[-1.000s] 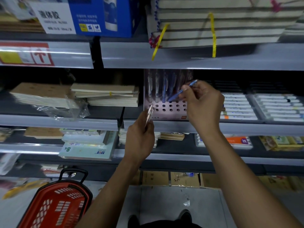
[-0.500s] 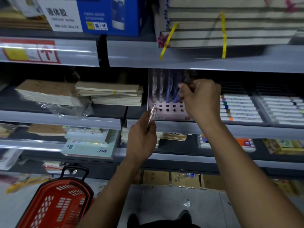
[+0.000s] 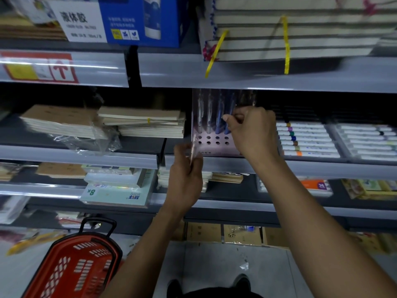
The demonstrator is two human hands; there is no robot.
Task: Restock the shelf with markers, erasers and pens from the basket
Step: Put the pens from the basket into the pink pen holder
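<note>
My right hand (image 3: 252,131) is up at the pink pen rack (image 3: 214,145) on the middle shelf (image 3: 279,165), grip pinched narrow on a blue pen (image 3: 228,123) that stands upright with its lower end at a hole in the rack's back row. Thumb and fingers are curled round the barrel; I can't tell how deep the tip sits.

Left hand (image 3: 185,177) is lower, in front of the shelf edge just left of the rack, grip closed on a clear pen (image 3: 193,149) pointing up. It's motion-blurred, so there may be more than one in there; can't tell.

In the rack: several clear and blue pens (image 3: 209,114) upright at the back, two rows of open holes in front.

Right of the rack on the same shelf: trays of white markers (image 3: 305,138) lying flat, coloured bands showing. Left of it: stacks of notebooks (image 3: 141,124), some under loose plastic wrap (image 3: 86,143).

Red basket (image 3: 73,267) is on the floor (image 3: 214,265) bottom left, well apart from both hands, black handle up. Contents not visible from here.

Top shelf: blue box (image 3: 141,20) and a bundle of books (image 3: 290,29) tied with yellow straps.
</note>
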